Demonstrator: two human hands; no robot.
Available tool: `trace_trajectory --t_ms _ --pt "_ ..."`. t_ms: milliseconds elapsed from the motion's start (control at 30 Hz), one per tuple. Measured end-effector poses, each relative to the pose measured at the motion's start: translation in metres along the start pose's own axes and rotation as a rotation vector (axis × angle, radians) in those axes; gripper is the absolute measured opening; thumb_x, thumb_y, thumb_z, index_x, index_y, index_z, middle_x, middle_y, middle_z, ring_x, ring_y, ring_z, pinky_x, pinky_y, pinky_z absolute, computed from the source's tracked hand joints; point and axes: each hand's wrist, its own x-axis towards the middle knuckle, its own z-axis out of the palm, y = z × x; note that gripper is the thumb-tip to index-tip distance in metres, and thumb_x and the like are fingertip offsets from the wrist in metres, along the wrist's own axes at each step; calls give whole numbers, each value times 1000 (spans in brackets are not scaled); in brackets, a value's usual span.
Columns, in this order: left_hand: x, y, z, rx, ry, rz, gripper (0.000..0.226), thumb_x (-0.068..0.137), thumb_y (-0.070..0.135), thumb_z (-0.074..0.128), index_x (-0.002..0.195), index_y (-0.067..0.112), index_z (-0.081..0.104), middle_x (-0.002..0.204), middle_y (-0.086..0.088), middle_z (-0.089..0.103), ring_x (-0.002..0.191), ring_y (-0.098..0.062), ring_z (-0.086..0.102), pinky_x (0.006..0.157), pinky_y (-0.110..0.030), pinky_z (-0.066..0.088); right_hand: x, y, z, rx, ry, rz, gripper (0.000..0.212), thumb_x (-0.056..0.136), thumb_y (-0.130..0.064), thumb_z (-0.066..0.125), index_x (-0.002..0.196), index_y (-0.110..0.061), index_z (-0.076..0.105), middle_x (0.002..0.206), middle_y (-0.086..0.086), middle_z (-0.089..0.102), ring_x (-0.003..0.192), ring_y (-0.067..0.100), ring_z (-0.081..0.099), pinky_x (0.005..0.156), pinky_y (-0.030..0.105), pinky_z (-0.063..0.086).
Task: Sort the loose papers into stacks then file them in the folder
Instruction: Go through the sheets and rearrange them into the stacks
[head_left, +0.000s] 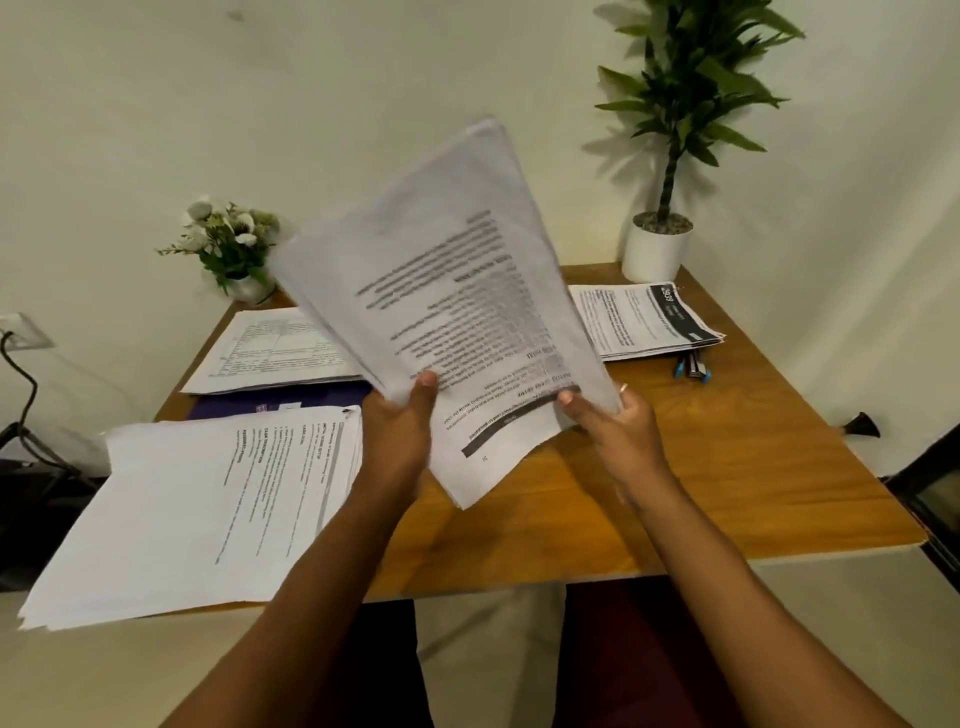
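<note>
I hold a sheaf of printed papers (447, 291) raised above the middle of the wooden table (727, 467), blurred by motion. My left hand (402, 431) grips its lower left edge, thumb on top. My right hand (618, 431) grips the lower right edge. A thick stack of papers (197, 509) lies at the near left, overhanging the table edge. Another stack (275, 348) lies at the far left, resting on a dark purple folder (244, 402). A third stack (644, 319) with a black header lies at the far right.
A small pot of white flowers (228, 249) stands at the far left corner. A tall green plant in a white pot (657, 249) stands at the far right corner. Pens (693, 366) lie beside the right stack. A wall socket and cable (21, 358) are at the left.
</note>
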Motion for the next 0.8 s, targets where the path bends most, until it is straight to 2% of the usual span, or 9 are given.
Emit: trace_trajectory --t_ms 33,133,233,333,400,500,600,733,800 --pt "-1 -1 2 -104 -1 -52 22 99 23 66 121 24 67 110 1 77 96 -16 76 75 -31 63 -2 4 2 128 4 6 46 74 -32 84 116 -23 67 107 -9 78 101 9 74 75 21 59" --pt "-10 -8 11 -345 -46 -145 46 97 19 66 142 21 54 129 -2 71 115 -26 70 95 -49 58 -10 12 19 403 -74 49 44 81 -19 82 123 -21 70 126 10 72 117 25 69 86 31 59" --pt "-17 -19 17 -323 -116 -181 62 89 23 74 146 28 48 137 -3 66 120 -29 66 100 -60 52 -9 11 34 497 -92 75 43 83 -8 78 123 -22 72 130 13 69 119 31 67 89 42 60" --pt "-4 -17 0 -437 -278 -200 65 91 10 73 149 24 45 142 -7 62 127 -33 62 98 -60 53 -2 5 25 488 -51 134 42 81 -4 76 120 -17 72 126 14 72 114 32 70 84 43 61" --pt "15 -3 -24 -504 -277 -223 61 90 4 72 144 18 50 137 -12 65 123 -34 64 88 -51 59 1 1 10 400 -37 132 34 81 -4 76 110 -21 78 122 12 74 110 31 72 81 40 62" --pt "45 22 -59 -342 -244 -221 51 88 13 73 137 15 59 132 -13 68 119 -33 67 82 -41 62 7 -3 -13 251 -24 81 36 86 -1 73 117 -18 72 119 9 75 108 30 73 80 40 62" --pt "66 38 -77 -61 -374 -186 40 90 19 69 130 21 69 132 -7 69 118 -31 68 84 -39 62 14 -7 -30 126 -44 70 40 88 -3 72 126 -12 65 123 10 73 109 31 72 88 48 61" --pt "72 48 -77 172 -517 -166 36 88 35 75 123 25 73 128 -6 71 117 -31 69 88 -45 61 17 -17 -36 79 -146 75 31 84 -2 74 109 -20 76 119 8 75 108 30 73 87 45 61" --pt "66 48 -69 241 -572 -93 36 89 44 76 122 31 71 125 -5 72 113 -28 71 87 -45 61 18 -24 -35 -3 -173 56 31 87 -1 74 110 -22 75 117 4 76 106 25 74 83 40 63"
